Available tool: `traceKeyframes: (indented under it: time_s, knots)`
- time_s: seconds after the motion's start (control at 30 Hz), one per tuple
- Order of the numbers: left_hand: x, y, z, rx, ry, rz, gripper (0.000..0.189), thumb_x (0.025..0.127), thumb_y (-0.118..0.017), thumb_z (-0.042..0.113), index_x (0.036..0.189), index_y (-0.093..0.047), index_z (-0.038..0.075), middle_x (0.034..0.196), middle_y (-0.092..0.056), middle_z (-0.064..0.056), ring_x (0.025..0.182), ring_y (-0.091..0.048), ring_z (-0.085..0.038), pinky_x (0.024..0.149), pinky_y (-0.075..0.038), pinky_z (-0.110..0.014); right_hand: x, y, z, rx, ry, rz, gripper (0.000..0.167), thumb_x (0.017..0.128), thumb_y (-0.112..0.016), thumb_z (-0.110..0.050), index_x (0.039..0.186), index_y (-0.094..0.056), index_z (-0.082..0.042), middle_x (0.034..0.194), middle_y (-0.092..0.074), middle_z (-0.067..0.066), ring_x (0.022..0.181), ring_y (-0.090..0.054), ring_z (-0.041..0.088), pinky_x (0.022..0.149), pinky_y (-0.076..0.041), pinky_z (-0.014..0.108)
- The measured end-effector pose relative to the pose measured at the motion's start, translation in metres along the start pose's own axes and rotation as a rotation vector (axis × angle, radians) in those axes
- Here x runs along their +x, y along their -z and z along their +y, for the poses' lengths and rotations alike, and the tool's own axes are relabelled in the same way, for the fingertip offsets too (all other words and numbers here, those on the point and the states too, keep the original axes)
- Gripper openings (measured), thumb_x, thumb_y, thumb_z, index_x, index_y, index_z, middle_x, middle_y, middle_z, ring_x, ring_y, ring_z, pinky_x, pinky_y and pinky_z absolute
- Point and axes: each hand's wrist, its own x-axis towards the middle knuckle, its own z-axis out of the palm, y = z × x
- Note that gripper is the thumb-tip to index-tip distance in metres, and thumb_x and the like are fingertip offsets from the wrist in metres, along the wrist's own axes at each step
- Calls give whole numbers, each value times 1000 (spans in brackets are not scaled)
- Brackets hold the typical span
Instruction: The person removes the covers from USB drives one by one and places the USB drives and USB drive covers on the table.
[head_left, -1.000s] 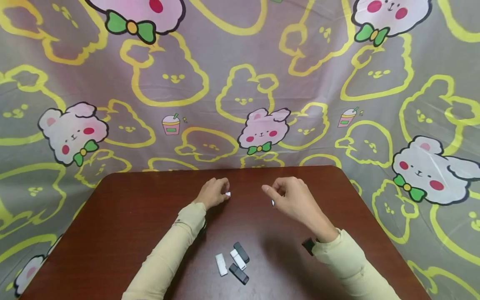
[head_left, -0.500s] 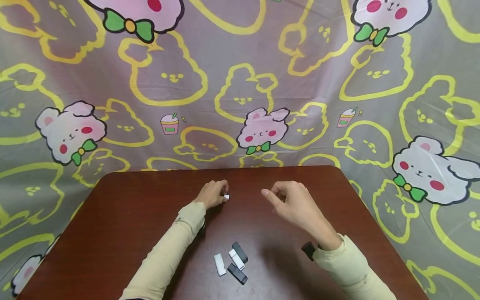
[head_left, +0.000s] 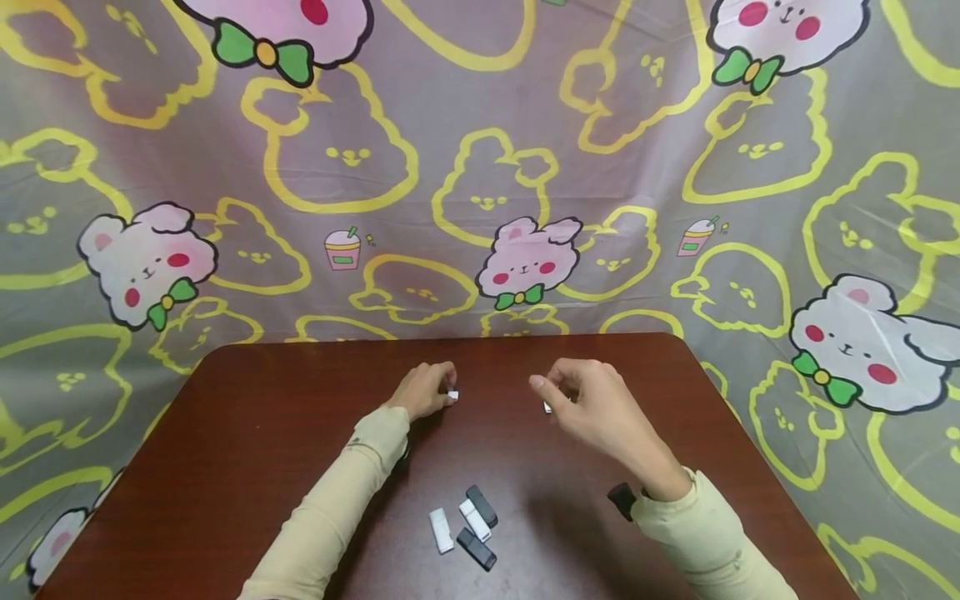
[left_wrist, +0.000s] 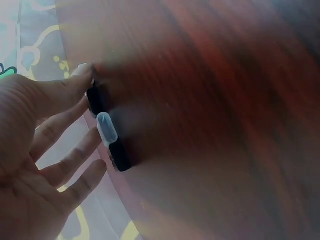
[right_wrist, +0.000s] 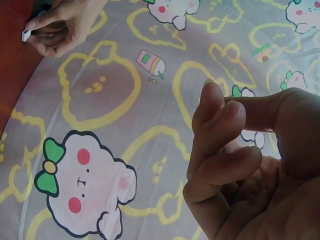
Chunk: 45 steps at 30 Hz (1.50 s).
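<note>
Left hand on a small white piece, far half of the table

Small white piece [head_left: 453,396]: above the table's far half, pinched at the thumb of the left hand [head_left: 424,390]. Remaining left fingers reached forward, slightly bent. From that wrist I saw two dark pieces [left_wrist: 120,157] and a pale translucent piece [left_wrist: 107,129] between them, lined up by the fingertips; contact with the fingers was hard to judge.

The right hand [head_left: 596,408] hung well apart from the left, fingers loosely curled, and I saw nothing in its grasp. A second white bit [head_left: 547,407] showed just past its thumb, mostly hidden by the hand.

Nearer the person, four small sticks lay grouped: a white stick [head_left: 441,531] at the left, then a slimmer white one [head_left: 475,519] between two dark sticks [head_left: 477,549].

Both arms wore pale sleeves [head_left: 322,508]; a black device [head_left: 621,502] sat at the right wrist. The table [head_left: 255,467] was reddish brown, glossy. Behind it hung a grey cloth [head_left: 420,229] with yellow outlines and cartoon rabbit heads.
</note>
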Motion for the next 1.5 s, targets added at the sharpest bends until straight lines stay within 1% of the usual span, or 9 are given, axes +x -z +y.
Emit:
traceKeyframes:
  time_s: [0.23, 0.6, 0.77, 0.87, 1.0, 1.17, 1.3, 1.4, 1.5]
  knots:
    - [-22, 11, 0, -73, 43, 110, 36, 91, -76, 22, 121, -62, 7, 118, -71, -13, 109, -64, -33, 93, -52, -50, 8, -4, 1, -22, 55, -4, 15, 95, -71, -24, 81, -67, -18, 62, -59, -4, 51, -51, 14, 48, -41, 27]
    - [-69, 32, 6, -91, 106, 247, 23, 96, -68, 27, 113, -66, 11, 108, -74, -10, 92, -66, -28, 80, -52, -45, 23, -11, 11, -122, 136, -47, 9, 93, -74, -22, 90, -68, -16, 71, -67, -6, 57, -55, 9, 56, -48, 27]
    - [-89, 38, 10, -126, 143, 270, 18, 97, -68, 25, 109, -66, 13, 76, -64, -5, 62, -49, -15, 65, -42, -33, 29, -20, 17, -135, 188, -122, 8, 92, -74, -20, 91, -68, -15, 71, -65, -7, 58, -54, 7, 56, -48, 25]
    - [-101, 41, 10, -144, 166, 275, 16, 97, -68, 24, 108, -66, 12, 67, -55, -1, 58, -42, -13, 63, -38, -31, 31, -29, 21, -160, 239, -175, 9, 91, -75, -18, 93, -68, -15, 73, -65, -7, 61, -55, 6, 57, -48, 23]
    - [-114, 44, 10, -144, 182, 294, 16, 97, -67, 23, 108, -67, 12, 75, -64, -3, 63, -46, -15, 68, -41, -33, 34, -41, 24, -213, 308, -258, 18, 88, -79, -14, 102, -68, -13, 84, -69, -4, 71, -59, 8, 62, -52, 23]
    - [-126, 48, 7, -147, 203, 312, 15, 97, -67, 23, 107, -67, 12, 98, -74, -7, 66, -49, -14, 76, -48, -40, 37, -57, 25, -316, 389, -416, 43, 85, -82, -17, 124, -64, -10, 112, -69, 6, 100, -65, 20, 87, -58, 37]
    - [-133, 49, 4, -155, 207, 318, 13, 97, -67, 22, 106, -67, 12, 99, -74, -7, 65, -48, -12, 76, -48, -39, 39, -75, 27, -424, 407, -535, 61, 85, -83, -23, 138, -57, -7, 135, -62, 11, 123, -61, 26, 102, -54, 43]
    - [-137, 49, 4, -166, 213, 325, 12, 96, -68, 21, 104, -67, 12, 96, -73, -6, 63, -47, -12, 74, -45, -36, 38, -90, 30, -494, 424, -592, 68, 84, -84, -25, 143, -54, -8, 142, -58, 10, 130, -57, 25, 106, -52, 42]
    - [-140, 49, 5, -180, 220, 319, 11, 96, -68, 21, 103, -67, 13, 93, -73, -5, 62, -47, -11, 72, -45, -33, 34, -102, 34, -522, 424, -643, 72, 81, -87, -27, 143, -54, -12, 136, -58, 4, 122, -58, 18, 97, -55, 35]
